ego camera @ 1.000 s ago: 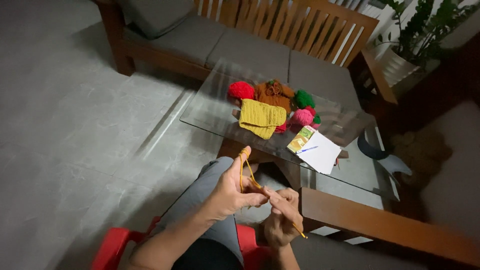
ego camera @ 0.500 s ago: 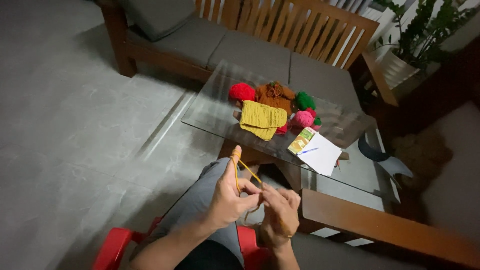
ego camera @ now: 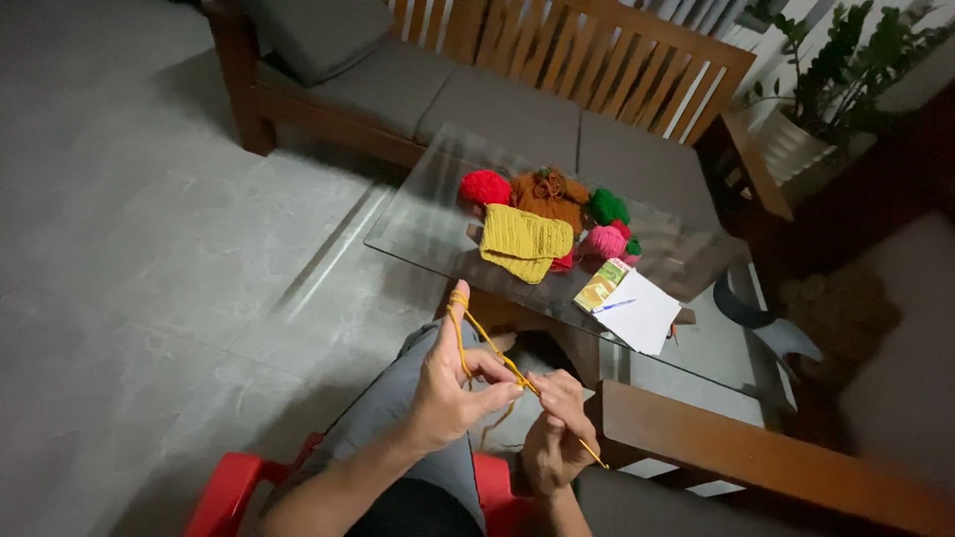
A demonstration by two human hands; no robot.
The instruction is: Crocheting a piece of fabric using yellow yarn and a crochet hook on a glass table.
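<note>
Nearest the camera, the right hand [ego camera: 555, 438] curls shut around a thin crochet hook [ego camera: 577, 443], its tip slanting down to the right. Just left, the left hand [ego camera: 453, 383] lifts its index finger upright, yellow yarn [ego camera: 484, 343] looped over it, while thumb and other fingers pinch the strand near the hook. Beyond the knees, a glass table [ego camera: 418, 234] carries a yellow knitted piece [ego camera: 524, 242], yarn balls [ego camera: 484, 186] and white paper [ego camera: 642, 313]. Farthest stands a wooden sofa [ego camera: 597, 70].

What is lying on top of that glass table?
On the glass table lie a yellow knitted piece, red, green and pink yarn balls, brown yarn, white paper and a pen. Anything beneath the knitted piece is hidden.
</note>
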